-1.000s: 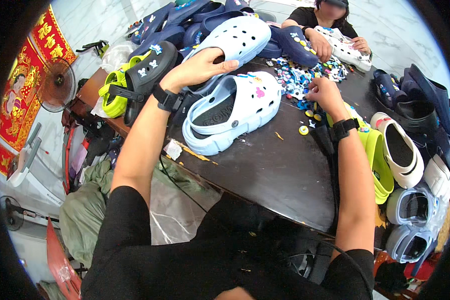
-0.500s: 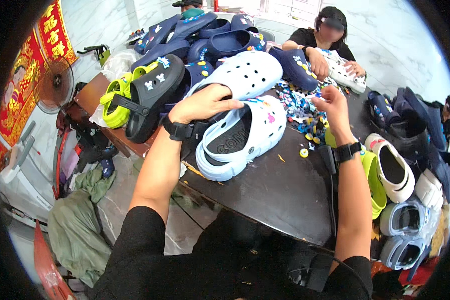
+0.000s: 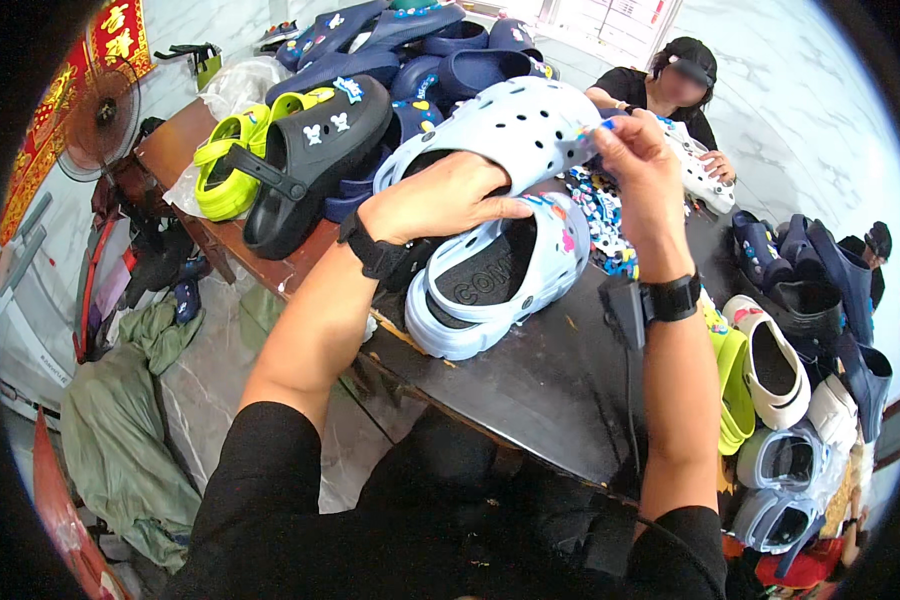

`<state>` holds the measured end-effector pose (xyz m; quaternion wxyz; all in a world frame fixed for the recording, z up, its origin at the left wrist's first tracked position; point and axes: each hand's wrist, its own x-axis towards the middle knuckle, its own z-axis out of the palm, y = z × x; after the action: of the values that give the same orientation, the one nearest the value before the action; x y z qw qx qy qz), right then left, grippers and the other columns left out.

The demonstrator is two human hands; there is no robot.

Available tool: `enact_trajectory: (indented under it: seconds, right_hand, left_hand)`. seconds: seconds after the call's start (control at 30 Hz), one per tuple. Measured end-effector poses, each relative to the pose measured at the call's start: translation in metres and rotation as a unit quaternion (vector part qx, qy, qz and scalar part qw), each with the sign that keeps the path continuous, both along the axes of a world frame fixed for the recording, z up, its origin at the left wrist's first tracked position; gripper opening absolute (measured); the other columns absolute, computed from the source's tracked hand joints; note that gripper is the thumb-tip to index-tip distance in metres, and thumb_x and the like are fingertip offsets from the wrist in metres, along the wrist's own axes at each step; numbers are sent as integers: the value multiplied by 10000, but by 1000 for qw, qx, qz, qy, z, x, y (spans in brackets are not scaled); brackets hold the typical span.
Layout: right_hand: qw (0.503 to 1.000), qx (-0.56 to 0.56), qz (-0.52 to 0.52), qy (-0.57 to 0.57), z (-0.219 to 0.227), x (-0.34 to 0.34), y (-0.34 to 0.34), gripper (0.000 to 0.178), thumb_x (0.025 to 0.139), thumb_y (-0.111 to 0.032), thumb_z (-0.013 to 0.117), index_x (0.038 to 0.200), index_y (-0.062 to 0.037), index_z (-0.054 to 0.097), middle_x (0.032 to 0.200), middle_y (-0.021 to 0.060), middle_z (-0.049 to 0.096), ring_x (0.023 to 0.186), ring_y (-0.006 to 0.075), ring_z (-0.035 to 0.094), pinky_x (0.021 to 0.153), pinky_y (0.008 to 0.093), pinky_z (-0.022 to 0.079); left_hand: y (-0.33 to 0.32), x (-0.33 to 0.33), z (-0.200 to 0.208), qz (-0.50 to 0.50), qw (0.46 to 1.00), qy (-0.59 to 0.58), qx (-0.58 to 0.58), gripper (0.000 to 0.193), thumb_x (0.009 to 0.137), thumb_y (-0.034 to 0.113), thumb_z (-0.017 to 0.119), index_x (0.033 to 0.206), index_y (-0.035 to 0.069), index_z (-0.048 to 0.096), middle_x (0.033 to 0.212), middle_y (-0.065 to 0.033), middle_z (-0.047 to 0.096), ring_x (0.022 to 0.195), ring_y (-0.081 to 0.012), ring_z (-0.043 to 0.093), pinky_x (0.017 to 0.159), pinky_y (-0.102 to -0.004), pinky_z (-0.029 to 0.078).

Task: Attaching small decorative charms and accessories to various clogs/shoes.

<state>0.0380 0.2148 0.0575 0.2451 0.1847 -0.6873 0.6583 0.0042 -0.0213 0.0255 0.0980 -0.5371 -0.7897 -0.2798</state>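
Note:
My left hand [image 3: 432,200] reaches into a pale blue clog [image 3: 518,118] and grips it, thumb outside, fingers hidden within. The clog is raised and its holed toe points right. At that toe, my right hand [image 3: 642,165] pinches a small colourful shoe charm [image 3: 604,128], its fingers close to the holes. Just below lies a second pale blue clog [image 3: 560,262] on the dark table, with a pink charm and others on its upper. My left thumb is close to its top edge. A pile of small charms [image 3: 602,222] spreads beside my right wrist.
A black clog [image 3: 325,135] and a lime green clog [image 3: 225,165] sit at the left, before a heap of navy clogs [image 3: 480,70]. More clogs, including a white one [image 3: 775,365], line the right edge. Across the table [image 3: 560,400], a person [image 3: 675,85] handles a white clog.
My right hand has moved from above the charm pile to the raised clog's toe, with a charm now showing in its fingers. My left hand still holds that clog.

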Motion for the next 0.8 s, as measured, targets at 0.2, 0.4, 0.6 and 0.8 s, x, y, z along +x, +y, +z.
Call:
enact_trajectory:
  seconds: [0.2,0.4,0.6,0.8]
  right_hand:
    - [911,309,-272,28,4,-5,85,145,825,-85,707,929,-9,640,779,18,636,628,61,531,564,200,403]
    - [859,337,-364,-123,-48,4,130,264,748,-175,746,947,-19,668,754,103,689,677,152,643,645,308,485]
    - [820,385,-396,-148,-68,3,150,249,755,-144,721,989,-67,683,773,107,687,722,203,661,686,314,494]
    - [899,270,-312,-148,-78,-7,180,184,749,-81,702,925,-29,690,764,78,679,699,145,631,659,285,482]
  left_hand:
    - [-3,-11,-6,-22,996,42,74,401,886,293,620,1073,-61,605,1104,-229,607,1050,-365,571,918,-396,439]
    - [-6,-11,-5,-38,997,0,62,437,970,349,512,1057,-69,602,1001,-215,632,958,-325,597,882,-371,440]
    - [-2,-17,-16,-42,984,-85,152,430,985,351,494,930,-66,579,831,-138,590,787,-210,536,767,-330,437]
    - [3,-42,-25,20,990,-26,140,421,981,343,499,811,-42,485,735,-132,469,704,-251,477,675,-372,403]
